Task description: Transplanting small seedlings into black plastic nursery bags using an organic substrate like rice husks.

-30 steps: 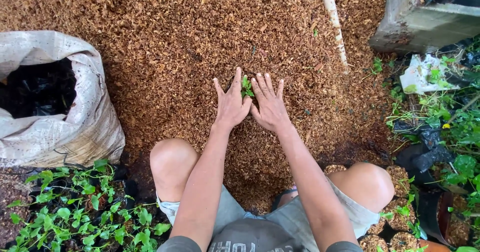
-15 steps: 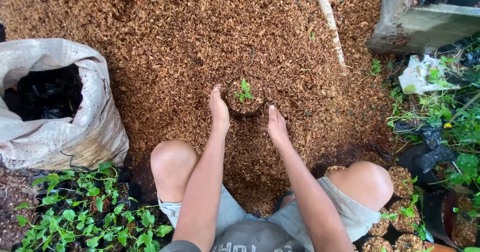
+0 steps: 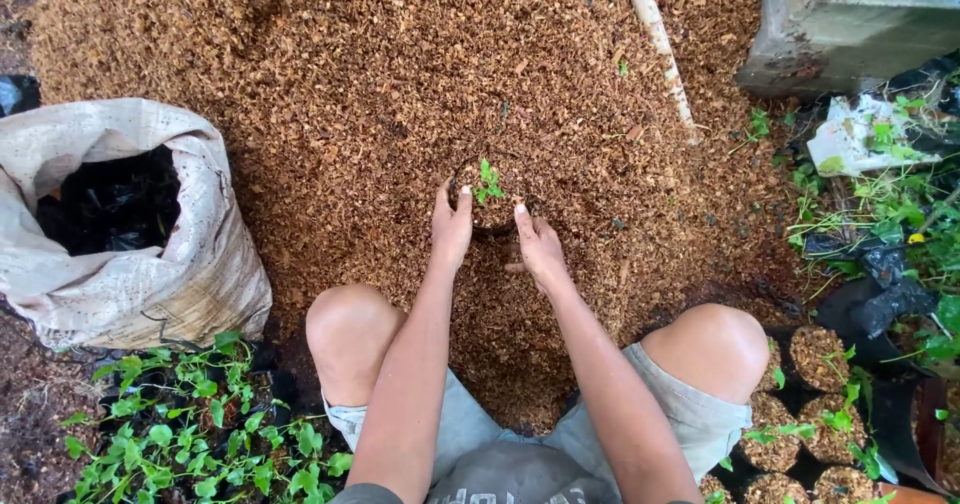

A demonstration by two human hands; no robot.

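a: where are the hands right now?

b: both down on the heap of brown husk mulch (image 3: 330, 94). the left hand (image 3: 452, 226) cups the left side of a small black grow bag (image 3: 487, 214), fingers curled against its wall, thumb up near the rim. the right hand (image 3: 538, 249) sits at the bag's right front, forefinger stretched up to the rim, the other fingers bent into the mulch. so the two are wrapped loosely around the bag from either side, neither spread flat nor pressed together.

a: and the bag itself?

b: sunk in the mulch, upright, filled to the top with the same brown stuff. a tiny green seedling (image 3: 487, 181) stands in the middle of it, between the two hands.

a: what else is about?

b: a big pale woven sack (image 3: 150, 274) to the person's left, mouth open, something black inside. just below it, a cluster of leafy green seedlings (image 3: 190, 429). to the right, near the knee, several filled pots (image 3: 800, 404) with small sprouts. a white pipe (image 3: 660, 39) lies across the mulch further up, and a grey concrete block (image 3: 850, 29) sits at the top right corner. the person is crouching, knees either side of the arms.
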